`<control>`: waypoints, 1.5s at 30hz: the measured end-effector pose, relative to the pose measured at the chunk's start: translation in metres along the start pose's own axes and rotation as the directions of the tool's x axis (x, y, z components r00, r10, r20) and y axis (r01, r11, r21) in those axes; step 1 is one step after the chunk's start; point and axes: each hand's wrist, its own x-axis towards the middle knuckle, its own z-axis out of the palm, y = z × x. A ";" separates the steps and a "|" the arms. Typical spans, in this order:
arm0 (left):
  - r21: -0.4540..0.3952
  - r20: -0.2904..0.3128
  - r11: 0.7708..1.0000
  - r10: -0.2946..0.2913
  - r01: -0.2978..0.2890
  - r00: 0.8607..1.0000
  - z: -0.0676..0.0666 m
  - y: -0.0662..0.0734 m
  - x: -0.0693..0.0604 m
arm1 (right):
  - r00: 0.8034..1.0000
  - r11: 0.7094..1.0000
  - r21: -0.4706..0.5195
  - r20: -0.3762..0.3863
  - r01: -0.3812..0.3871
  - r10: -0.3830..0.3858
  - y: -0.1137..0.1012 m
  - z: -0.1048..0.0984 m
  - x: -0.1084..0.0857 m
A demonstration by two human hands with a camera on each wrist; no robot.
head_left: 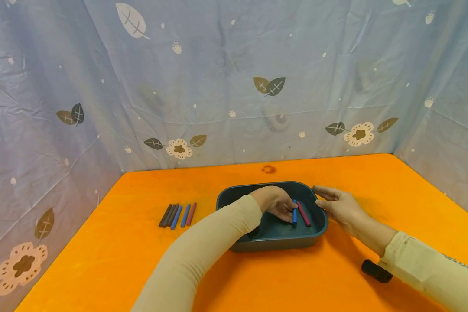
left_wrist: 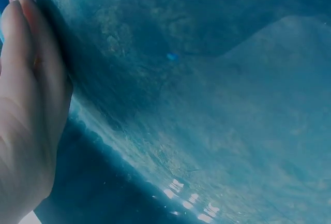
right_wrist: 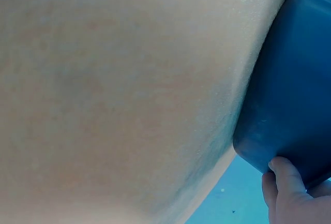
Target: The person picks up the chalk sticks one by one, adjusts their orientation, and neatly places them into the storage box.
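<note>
A dark rectangular tub point(head_left: 273, 245) stands on the orange table. Inside it, my left hand point(head_left: 279, 203) pinches a blue stick point(head_left: 294, 216), with a red stick point(head_left: 304, 214) lying just to the right. In the left wrist view the left hand point(left_wrist: 28, 94) is at the left edge, over the tub's floor point(left_wrist: 207, 105). My right hand point(head_left: 343, 210) holds the tub's right end, thumb at the rim; the right wrist view shows that hand point(right_wrist: 292, 193) at the corner of the tub point(right_wrist: 295, 89).
Left of the tub several sticks lie side by side on the table point(head_left: 113, 247): dark brown ones point(head_left: 168, 216), blue ones point(head_left: 185, 216) and a red one point(head_left: 192, 214). A black cylindrical object point(head_left: 376, 271) is beside my right forearm. A patterned curtain point(head_left: 218, 86) hangs behind the table.
</note>
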 end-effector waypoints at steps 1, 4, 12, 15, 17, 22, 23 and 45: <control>0.000 0.001 1.000 0.002 -0.002 1.000 0.001 0.000 0.000 | 1.000 1.000 0.001 0.001 0.000 0.000 0.000 0.000 0.000; -0.020 0.005 1.000 -0.005 0.006 1.000 0.002 0.000 0.001 | 1.000 1.000 0.006 0.003 0.000 0.000 0.000 0.000 0.000; -0.039 0.006 0.999 -0.016 0.016 1.000 0.001 0.001 -0.002 | 1.000 1.000 0.008 0.001 0.004 -0.004 0.000 0.000 0.000; -0.029 0.013 1.000 -0.010 0.010 1.000 0.001 0.001 -0.004 | 1.000 1.000 0.003 0.001 0.001 -0.001 0.001 0.000 0.000; -0.022 0.025 1.000 0.000 0.000 1.000 0.000 0.001 -0.007 | 1.000 1.000 -0.005 0.002 -0.003 0.003 0.001 0.000 0.000; -0.069 0.046 0.996 0.051 -0.048 0.998 -0.003 0.004 -0.019 | 1.000 1.000 -0.014 0.003 -0.003 0.003 0.002 0.000 0.000; -0.075 0.049 0.995 0.064 -0.060 0.997 -0.004 0.005 -0.022 | 1.000 1.000 -0.013 0.003 -0.001 0.001 0.002 0.000 0.000; 0.040 0.101 0.962 0.266 -0.271 0.959 -0.054 0.011 -0.092 | 1.000 1.000 -0.002 0.004 0.009 -0.009 0.000 0.000 0.001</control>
